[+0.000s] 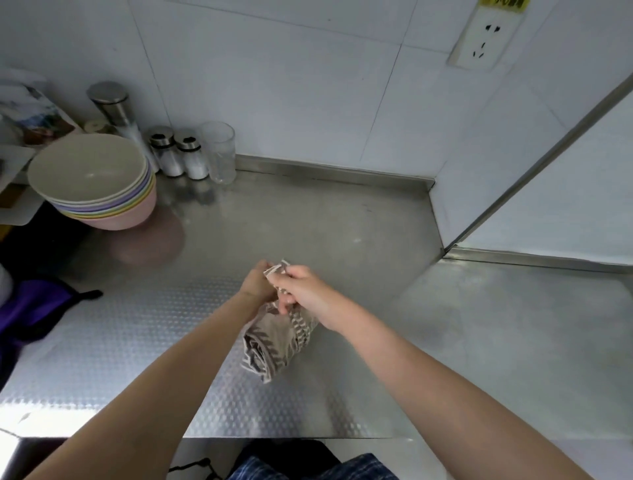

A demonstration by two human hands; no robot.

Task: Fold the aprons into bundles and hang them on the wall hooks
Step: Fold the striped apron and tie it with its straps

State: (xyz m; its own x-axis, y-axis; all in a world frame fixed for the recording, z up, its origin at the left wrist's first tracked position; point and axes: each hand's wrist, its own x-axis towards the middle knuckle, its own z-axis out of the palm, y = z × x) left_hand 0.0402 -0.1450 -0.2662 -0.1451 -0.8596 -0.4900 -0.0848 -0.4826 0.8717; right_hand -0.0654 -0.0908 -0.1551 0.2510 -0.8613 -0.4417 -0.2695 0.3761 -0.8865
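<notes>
Two bare hands meet over a shiny metal tabletop [342, 219]. They hold a rolled-up apron [274, 337], brown and cream with stripes. The roll hangs down from the fingers toward the person, and its low end looks to be at or just above the tabletop.

The left hand [255, 282] has its fingers curled round the top of the apron. The right hand [301, 291] pinches a striped strip of the same cloth just past the left fingers, and its other fingers curl over the roll too.

Far off to the left of the fingers sits a stack of bowls [96, 180], cream on top and pink at the bottom. Behind the bowls, by the wall, stand a tall steel jar [111, 102], two small shakers [180, 154] with white stuff inside, and a clear glass [221, 152].

Near the left edge lies a purple cloth [32, 308] with a black strap.

High up to the right of the fingers, a white wall socket [484, 39] has a yellow label [503, 4] above it. The writing on the label is too blurry to read.
</notes>
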